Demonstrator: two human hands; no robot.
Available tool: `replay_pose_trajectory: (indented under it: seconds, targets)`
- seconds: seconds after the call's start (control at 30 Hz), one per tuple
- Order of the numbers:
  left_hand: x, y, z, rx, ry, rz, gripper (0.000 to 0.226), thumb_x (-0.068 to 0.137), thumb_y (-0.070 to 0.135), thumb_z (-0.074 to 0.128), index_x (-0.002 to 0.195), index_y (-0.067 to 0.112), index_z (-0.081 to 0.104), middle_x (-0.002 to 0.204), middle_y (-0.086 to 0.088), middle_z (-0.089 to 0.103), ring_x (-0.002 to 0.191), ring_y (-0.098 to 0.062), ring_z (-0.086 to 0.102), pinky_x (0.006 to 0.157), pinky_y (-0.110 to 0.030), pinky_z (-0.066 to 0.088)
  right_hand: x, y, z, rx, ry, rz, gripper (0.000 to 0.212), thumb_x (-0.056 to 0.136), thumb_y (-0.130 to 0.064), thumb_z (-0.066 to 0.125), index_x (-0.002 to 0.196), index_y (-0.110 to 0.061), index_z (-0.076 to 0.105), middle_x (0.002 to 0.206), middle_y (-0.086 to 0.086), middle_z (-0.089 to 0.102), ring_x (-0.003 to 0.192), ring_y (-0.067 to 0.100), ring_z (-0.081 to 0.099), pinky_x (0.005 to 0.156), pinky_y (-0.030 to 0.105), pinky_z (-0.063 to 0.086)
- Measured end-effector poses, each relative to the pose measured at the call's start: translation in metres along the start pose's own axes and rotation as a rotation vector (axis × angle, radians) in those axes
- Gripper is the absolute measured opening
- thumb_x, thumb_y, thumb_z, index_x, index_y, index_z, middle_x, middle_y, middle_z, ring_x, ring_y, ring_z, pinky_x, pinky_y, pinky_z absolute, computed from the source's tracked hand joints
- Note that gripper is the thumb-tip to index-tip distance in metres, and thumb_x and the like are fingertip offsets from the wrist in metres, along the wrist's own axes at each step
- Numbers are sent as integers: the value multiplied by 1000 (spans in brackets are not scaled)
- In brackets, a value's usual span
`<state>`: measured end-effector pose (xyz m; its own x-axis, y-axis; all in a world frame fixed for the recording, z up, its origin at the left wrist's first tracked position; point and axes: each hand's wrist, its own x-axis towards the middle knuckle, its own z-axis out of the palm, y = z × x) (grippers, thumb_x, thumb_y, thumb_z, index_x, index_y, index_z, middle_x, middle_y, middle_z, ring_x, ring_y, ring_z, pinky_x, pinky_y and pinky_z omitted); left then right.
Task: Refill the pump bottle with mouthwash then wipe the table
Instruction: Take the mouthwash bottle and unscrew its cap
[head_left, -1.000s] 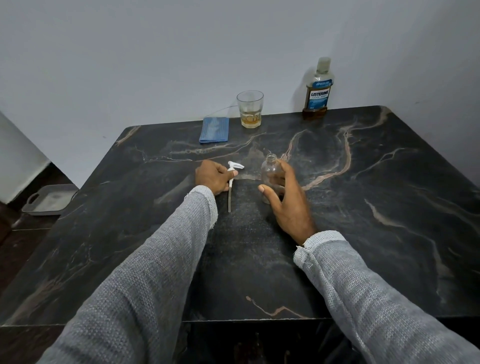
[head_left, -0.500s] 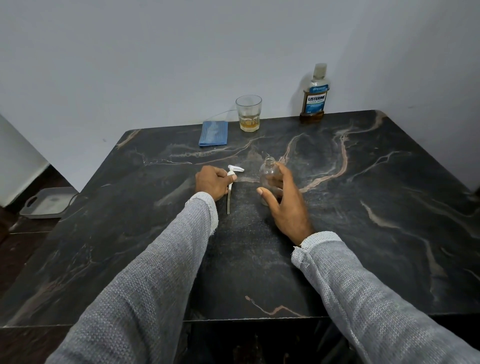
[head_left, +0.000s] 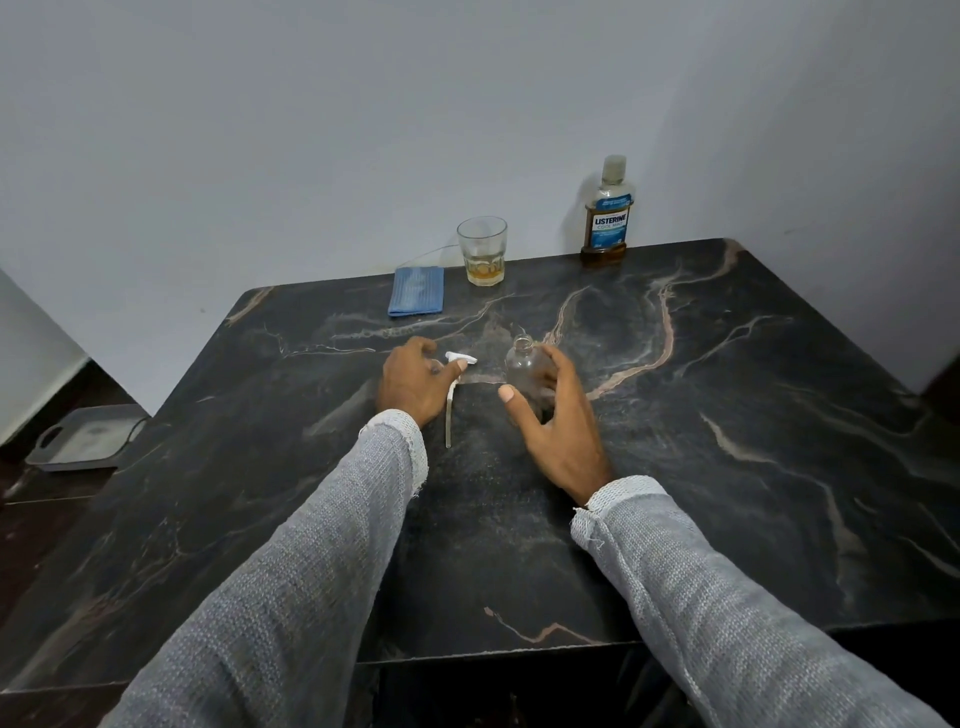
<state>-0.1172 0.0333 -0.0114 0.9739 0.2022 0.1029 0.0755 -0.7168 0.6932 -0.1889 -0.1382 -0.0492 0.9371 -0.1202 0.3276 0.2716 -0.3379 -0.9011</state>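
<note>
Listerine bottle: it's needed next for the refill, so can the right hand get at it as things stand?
Probably yes: the Listerine bottle stands alone at the far edge, though the right hand must release the empty bottle.

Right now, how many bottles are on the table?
2. The empty clear pump bottle stands uncapped at mid-table, in the right hand. The Listerine mouthwash bottle stands capped at the far edge by the wall. None seems hidden.
</note>
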Motion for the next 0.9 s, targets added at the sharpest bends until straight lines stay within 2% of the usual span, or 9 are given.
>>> replay_pose_trajectory:
  seconds: [0.13, 0.23, 0.33, 0.43, 0.5, 0.6, 0.77, 0.9]
  targets:
    - [5, 14, -1, -43, 12, 103, 48, 83, 40, 73, 122, 15, 60, 109, -4, 65, 101, -20, 61, 84, -30, 45, 0, -1, -5, 156, 59, 16, 69, 85, -64, 47, 143, -30, 33, 134, -5, 51, 122, 6, 50, 95, 19, 42]
    - [15, 23, 3, -68, -29, 199, 45, 83, 37, 73, 120, 16, 60, 109, -4, 64, 94, -17, 59, 84, -30, 48, 8, 0, -11, 297, 139, 64, 70, 83, -70, 40, 140, -30, 39, 128, -4, 56, 118, 2, 53, 95, 18, 43]
    - [30, 36, 10, -90, -93, 253, 48, 83, 34, 74, 124, 14, 57, 112, -5, 63, 95, -17, 59, 89, -34, 52, 32, 5, -24, 303, 206, 111, 71, 82, -76, 35, 137, -31, 42, 129, -3, 56, 118, 5, 54, 96, 21, 42]
    - [50, 48, 21, -99, -156, 262, 61, 83, 34, 74, 134, 14, 47, 110, -3, 61, 98, -19, 61, 87, -33, 50, 78, 11, -40, 203, 247, 137, 50, 92, -57, 48, 132, -29, 46, 122, -7, 58, 114, 5, 55, 93, 18, 42]
    - [67, 54, 30, -91, -195, 263, 67, 83, 36, 73, 138, 16, 41, 108, -2, 60, 96, -19, 61, 83, -30, 46, 116, 18, -53, 66, 272, 151, 44, 93, -44, 57, 132, -27, 45, 120, -6, 58, 110, 8, 55, 94, 24, 44]
    - [92, 61, 43, -23, -255, 286, 70, 84, 38, 72, 140, 16, 36, 110, -4, 62, 99, -21, 60, 83, -30, 43, 170, 27, -71, -95, 262, 166, 52, 92, -40, 60, 137, -25, 39, 133, 1, 50, 119, 17, 51, 100, 35, 44]
    - [125, 69, 60, 59, -337, 281, 71, 85, 38, 71, 140, 13, 33, 125, -9, 60, 111, -27, 59, 88, -30, 42, 249, 34, -83, -288, 229, 147, 67, 88, -30, 68, 142, -17, 31, 143, 10, 36, 128, 28, 44, 105, 39, 39]
    - [138, 70, 72, 38, -421, 273, 83, 83, 28, 75, 146, 15, 24, 132, -12, 57, 118, -29, 57, 98, -35, 43, 295, 41, -85, -400, 216, 162, 78, 84, -32, 72, 145, -16, 25, 145, 13, 31, 130, 33, 41, 109, 44, 37]
